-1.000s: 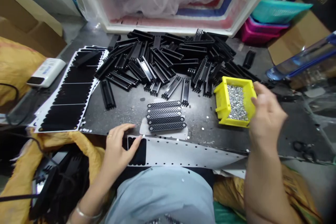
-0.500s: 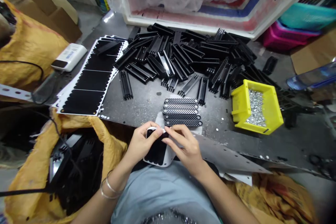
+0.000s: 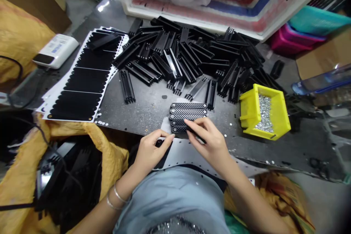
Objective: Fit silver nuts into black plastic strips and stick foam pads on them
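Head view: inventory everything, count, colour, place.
table: one, grey, centre
loose strips: many, black, centre
patterned strips: five, dark, table front
bin: one, yellow, table right
metal bits: many, silver, in bin
sticker sheets: several, black on white, table left
device: one, white, far left
sacks: several, yellowish, left, lower right
dotted sheet: one, white, table edge
crate: one, whitish, top
baskets: several, teal and pink, upper right
held piece: one, black, right hand
left hand: one, at dotted sheet
right hand: one, near patterned strips

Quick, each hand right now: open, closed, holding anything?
Left hand: half-curled at the white sheet; whether it grips cannot be told.
Right hand: closed, apparently pinching a thin black strip.
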The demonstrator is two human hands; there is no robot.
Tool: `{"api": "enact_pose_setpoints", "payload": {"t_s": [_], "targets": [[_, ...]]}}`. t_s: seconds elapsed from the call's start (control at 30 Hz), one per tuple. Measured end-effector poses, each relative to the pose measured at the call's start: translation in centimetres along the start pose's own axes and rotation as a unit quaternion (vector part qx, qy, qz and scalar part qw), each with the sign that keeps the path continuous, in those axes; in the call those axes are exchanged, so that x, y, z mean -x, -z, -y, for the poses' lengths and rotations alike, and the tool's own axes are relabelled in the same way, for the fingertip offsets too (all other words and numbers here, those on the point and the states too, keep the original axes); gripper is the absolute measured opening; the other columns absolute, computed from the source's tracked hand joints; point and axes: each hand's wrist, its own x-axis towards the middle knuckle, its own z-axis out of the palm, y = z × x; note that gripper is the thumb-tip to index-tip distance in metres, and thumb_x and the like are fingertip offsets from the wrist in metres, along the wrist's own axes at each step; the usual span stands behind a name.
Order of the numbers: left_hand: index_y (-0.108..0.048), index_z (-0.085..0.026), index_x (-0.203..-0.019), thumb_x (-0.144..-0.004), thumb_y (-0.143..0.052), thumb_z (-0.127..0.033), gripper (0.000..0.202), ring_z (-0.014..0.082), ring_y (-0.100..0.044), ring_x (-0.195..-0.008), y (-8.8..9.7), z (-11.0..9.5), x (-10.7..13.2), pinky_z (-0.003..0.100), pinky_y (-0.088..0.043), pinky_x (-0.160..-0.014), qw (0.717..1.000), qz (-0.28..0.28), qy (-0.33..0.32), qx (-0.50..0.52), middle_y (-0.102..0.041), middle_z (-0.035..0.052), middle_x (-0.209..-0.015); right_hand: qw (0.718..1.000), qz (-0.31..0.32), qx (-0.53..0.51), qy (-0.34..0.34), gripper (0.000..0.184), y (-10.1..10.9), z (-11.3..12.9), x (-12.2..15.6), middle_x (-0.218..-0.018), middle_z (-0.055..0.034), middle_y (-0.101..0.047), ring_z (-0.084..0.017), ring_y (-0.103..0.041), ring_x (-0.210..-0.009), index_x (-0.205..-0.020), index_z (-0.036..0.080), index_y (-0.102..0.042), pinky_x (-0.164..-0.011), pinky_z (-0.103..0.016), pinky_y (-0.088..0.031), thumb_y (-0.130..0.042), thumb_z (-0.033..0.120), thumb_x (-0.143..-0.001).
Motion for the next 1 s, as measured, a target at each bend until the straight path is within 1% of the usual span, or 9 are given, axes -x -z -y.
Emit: {"api": "enact_pose_setpoints", "payload": {"t_s": [0.07, 0.13, 0.2, 0.4, 0.6, 0.73, 0.83, 0.9, 1.0], "targets": [[-0.071, -0.020, -0.090, -0.096, -0.066, -0.030, 0.012, 0.0144, -0.070, -0.077, -0.2, -0.1, -0.2, 0.024, -0.053, -0.079, 0.999, -0.028, 0.020, 0.004, -0.075, -0.0010, -0.083, 0.997, 0.024, 0.045, 0.055, 0.047, -1.1, -0.2, -0.4, -0.106, -0.0099, -0.067, -0.021, -0.066, -0.095, -0.145, 0.025, -0.059, -0.083, -0.038, -0.059, -0.055, 0.011, -0.100], [-0.072, -0.021, -0.102, -0.096, -0.066, -0.029, 0.012, 0.0159, -0.071, -0.085, -0.4, 0.0, -0.4, 0.025, -0.054, -0.084, 0.998, -0.044, 0.035, 0.011, -0.076, 0.0002, -0.091, 0.995, 0.037, 0.049, 0.077, 0.047, -1.7, -0.3, -0.5, -0.112, -0.0113, -0.070, -0.023, -0.068, -0.102, -0.146, 0.024, -0.056, -0.088, -0.040, -0.060, -0.055, 0.012, -0.101], [-0.073, -0.022, -0.105, -0.096, -0.065, -0.029, 0.014, 0.0174, -0.072, -0.089, -0.4, 0.0, -0.6, 0.027, -0.054, -0.086, 0.998, -0.041, 0.043, 0.014, -0.077, 0.0015, -0.095, 0.994, 0.047, 0.041, 0.089, 0.039, -1.8, -0.4, -0.5, -0.115, -0.0122, -0.070, -0.023, -0.068, -0.105, -0.139, 0.023, -0.062, -0.090, -0.040, -0.061, -0.056, 0.013, -0.101], [-0.077, -0.023, -0.095, -0.098, -0.064, -0.032, 0.016, 0.0186, -0.073, -0.089, -0.2, 0.0, -1.1, 0.028, -0.055, -0.085, 0.999, -0.006, 0.051, 0.014, -0.079, 0.0023, -0.095, 0.984, 0.072, 0.076, 0.144, 0.021, -1.7, -1.0, -0.9, -0.107, -0.0121, -0.075, -0.022, -0.066, -0.096, -0.116, 0.019, -0.073, -0.080, -0.039, -0.059, -0.058, 0.015, -0.102], [-0.078, -0.023, -0.090, -0.096, -0.066, -0.034, 0.018, 0.0177, -0.072, -0.079, -0.1, 0.1, -1.7, 0.027, -0.055, -0.079, 0.996, 0.016, 0.084, 0.040, -0.079, 0.0010, -0.086, 0.989, 0.092, 0.049, 0.104, 0.020, -1.9, -1.6, -1.3, -0.108, -0.0092, -0.076, -0.022, -0.063, -0.096, -0.113, 0.023, -0.076, -0.081, -0.039, -0.056, -0.060, 0.020, -0.102], [-0.077, -0.022, -0.086, -0.094, -0.067, -0.035, 0.018, 0.0150, -0.067, -0.072, -0.1, 0.1, -2.0, 0.024, -0.052, -0.072, 0.992, 0.026, 0.115, 0.046, -0.077, -0.0009, -0.079, 0.987, 0.094, 0.061, 0.119, 0.018, -2.0, -1.4, -1.4, -0.108, -0.0099, -0.076, -0.022, -0.063, -0.095, -0.110, 0.021, -0.075, -0.079, -0.038, -0.056, -0.060, 0.018, -0.102], [-0.075, -0.022, -0.083, -0.091, -0.069, -0.035, 0.017, 0.0127, -0.061, -0.065, -0.1, 0.0, -2.2, 0.023, -0.049, -0.067, 0.991, 0.036, 0.126, 0.036, -0.072, -0.0029, -0.071, 0.983, 0.101, 0.084, 0.125, 0.019, -0.9, -1.2, -1.0, -0.115, -0.0115, -0.075, -0.024, -0.065, -0.100, -0.115, 0.021, -0.075, -0.081, -0.040, -0.056, -0.061, 0.020, -0.102], [-0.074, -0.021, -0.081, -0.091, -0.069, -0.036, 0.018, 0.0119, -0.057, -0.062, -0.1, 0.0, -2.3, 0.022, -0.046, -0.064, 0.990, 0.043, 0.131, 0.027, -0.069, -0.0035, -0.068, 0.988, 0.101, 0.080, 0.084, 0.023, 0.6, -1.4, -0.3, -0.117, -0.0122, -0.074, -0.025, -0.066, -0.103, -0.121, 0.022, -0.074, -0.085, -0.042, -0.057, -0.064, 0.024, -0.101], [-0.072, -0.020, -0.078, -0.091, -0.068, -0.037, 0.022, 0.0113, -0.052, -0.059, 0.0, -0.1, -2.4, 0.022, -0.042, -0.060, 0.990, 0.046, 0.131, 0.017, -0.066, -0.0036, -0.066, 0.996, 0.076, 0.026, -0.035, 0.022, 2.9, -2.4, 0.7, -0.106, -0.0091, -0.073, -0.022, -0.069, -0.096, -0.118, 0.024, -0.076, -0.083, -0.039, -0.059, -0.068, 0.029, -0.099]]}}
